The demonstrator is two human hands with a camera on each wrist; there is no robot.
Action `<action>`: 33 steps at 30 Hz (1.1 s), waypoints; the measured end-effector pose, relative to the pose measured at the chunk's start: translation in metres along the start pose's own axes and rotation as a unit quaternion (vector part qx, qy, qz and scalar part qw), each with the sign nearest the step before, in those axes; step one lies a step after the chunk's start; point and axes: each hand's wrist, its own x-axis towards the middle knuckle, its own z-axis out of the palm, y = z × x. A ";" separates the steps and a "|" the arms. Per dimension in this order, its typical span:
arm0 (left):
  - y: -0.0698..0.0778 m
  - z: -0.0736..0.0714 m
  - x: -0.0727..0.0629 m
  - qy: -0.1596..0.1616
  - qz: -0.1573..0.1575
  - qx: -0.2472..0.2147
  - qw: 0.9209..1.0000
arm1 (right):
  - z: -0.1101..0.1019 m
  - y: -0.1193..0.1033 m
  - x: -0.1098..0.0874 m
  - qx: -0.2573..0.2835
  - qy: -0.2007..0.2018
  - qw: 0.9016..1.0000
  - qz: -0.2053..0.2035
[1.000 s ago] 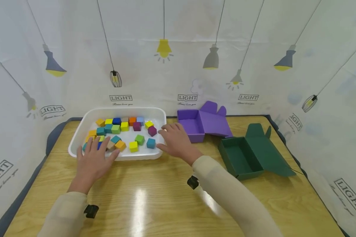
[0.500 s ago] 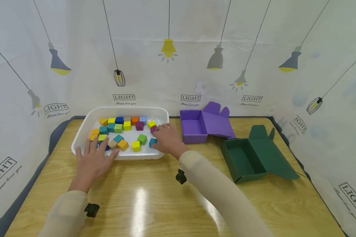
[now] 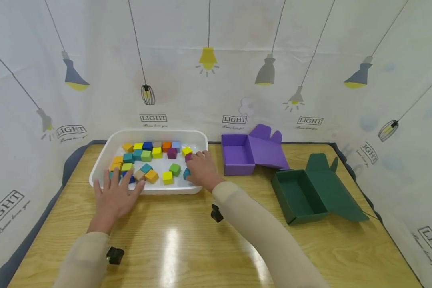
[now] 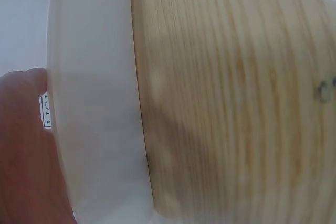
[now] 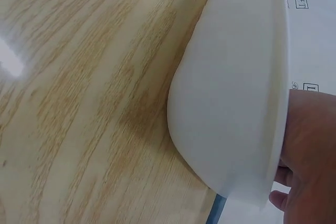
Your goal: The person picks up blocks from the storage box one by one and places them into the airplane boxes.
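Observation:
A white tray [image 3: 203, 138] holds several coloured cubes. My left hand [image 3: 116, 198] lies over its near left rim with the fingers spread, close to a blue cube [image 3: 131, 179], and grips nothing visible. My right hand [image 3: 203, 171] reaches over the right end, fingers bent down into the tray. Partly covered by that hand are a teal cube [image 3: 186, 173] at the thumb and a magenta cube [image 3: 188, 157] by the fingers. Whether it pinches either one is hidden. In the right wrist view, the tray wall [image 5: 231, 93] conceals most of the fingers.
Right of the tray, a purple box [image 3: 237, 169] stands with its lid folded out to the right. A dark green box [image 3: 309, 219], likewise with its lid laid back, is nearer on the wooden table [image 3: 198, 248]. A printed cloth wall [image 3: 180, 100] encloses the table.
My right hand has moved left from beside the tray's right rim to over the cubes at that end. My left hand stays nearly still. The head view has shifted slightly.

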 end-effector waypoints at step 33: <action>-0.010 -0.009 0.008 -0.009 -0.035 0.001 0.999 | -0.040 0.029 -0.009 0.047 0.073 0.996 0.017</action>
